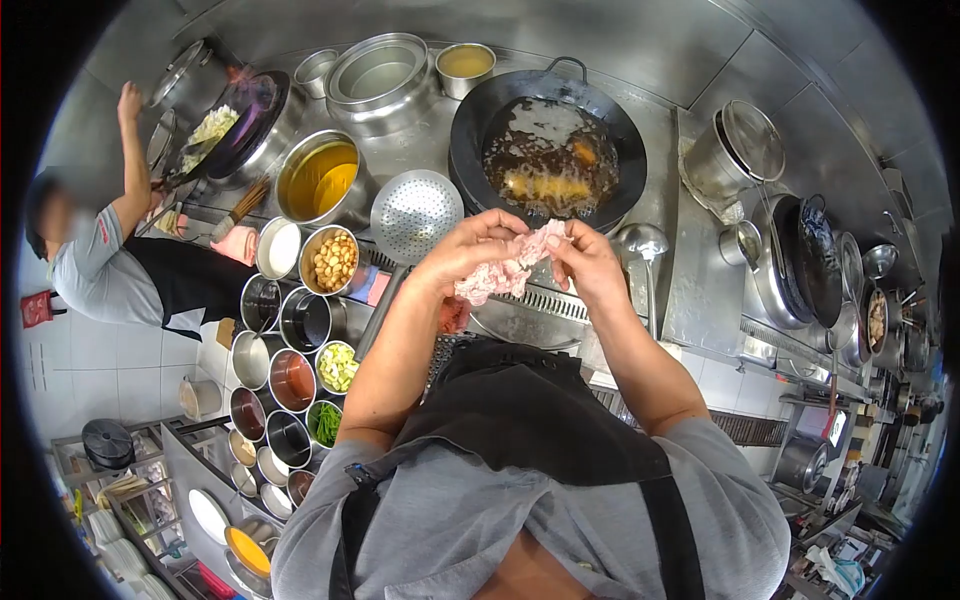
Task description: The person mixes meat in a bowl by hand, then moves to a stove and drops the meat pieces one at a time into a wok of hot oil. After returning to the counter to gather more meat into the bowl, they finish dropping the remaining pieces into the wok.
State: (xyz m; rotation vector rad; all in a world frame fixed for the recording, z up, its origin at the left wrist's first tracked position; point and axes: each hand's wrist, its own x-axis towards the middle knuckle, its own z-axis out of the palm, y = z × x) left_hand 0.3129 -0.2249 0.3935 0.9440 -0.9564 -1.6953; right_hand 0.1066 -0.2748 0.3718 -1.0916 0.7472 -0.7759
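Observation:
Pale pink raw meat [500,276] is stretched between my hands, just in front of a large black wok [625,150]. My left hand [465,255] is closed around the meat's left part. With bent fingers, my right hand [588,262] pinches its right end. Dark, bubbling oil [545,140] fills the bottom of the wok, with a golden elongated piece [547,187] frying near its front side. A perforated strainer [417,216] lies left of the wok, and a steel ladle [642,240] rests to the right of my right hand.
At the left, a person [110,250] works at another wok [250,130] holding pale chopped food. Pots of yellow liquid [332,185], a pot of brown pieces [334,262] and several ingredient containers [292,380] stand left of my arms. Another black wok [815,262] sits at the right.

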